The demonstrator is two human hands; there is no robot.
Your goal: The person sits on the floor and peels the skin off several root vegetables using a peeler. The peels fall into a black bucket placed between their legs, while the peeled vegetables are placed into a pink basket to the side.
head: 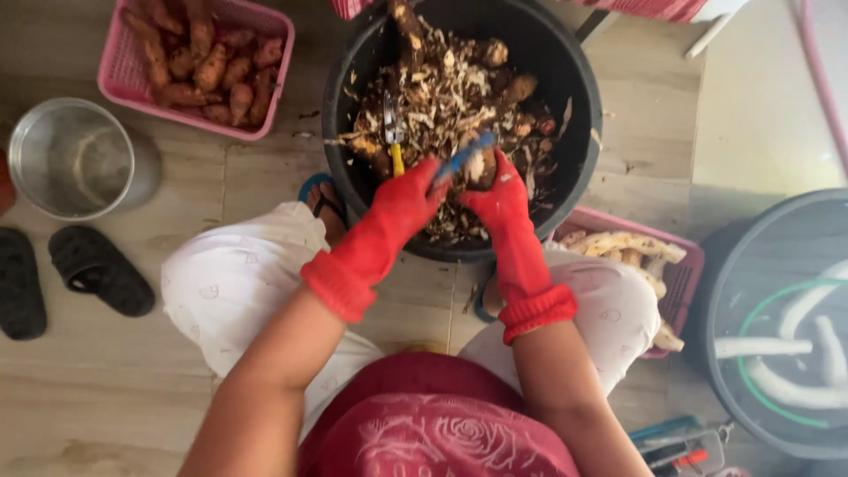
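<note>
Nearest you, your knees spread either side of a black tub [565, 177] that stands on the tiled floor [115, 389], and both hands work over its near rim. Your left hand [408, 205], in a red rubber glove, is closed round a blue-handled peeler [466, 155]. Your right hand [502, 196], gloved the same, is clamped on a brown root [481, 166] held just above the heap of peelings. The two hands sit close together, almost touching, with the blade laid against the root.

By your right knee a pink basket [685, 274] holds pale peeled roots. Further right a dark basin [751, 265] holds more peeled pieces in water. Inside the tub a second peeler with a yellow handle [396, 141] lies on the scraps. At the floor's far left corner stand another pink basket [119, 84] of unpeeled roots and a steel pot [71, 159]. Dark sandals [97, 269] lie along the left edge.

I judge the main risk is a slip. Wet gloves and a dirty, rounded root give a poor hold, and a stroke drawn toward your right thumb could cut through the rubber. Peelings could also spill over the near rim onto your legs.
</note>
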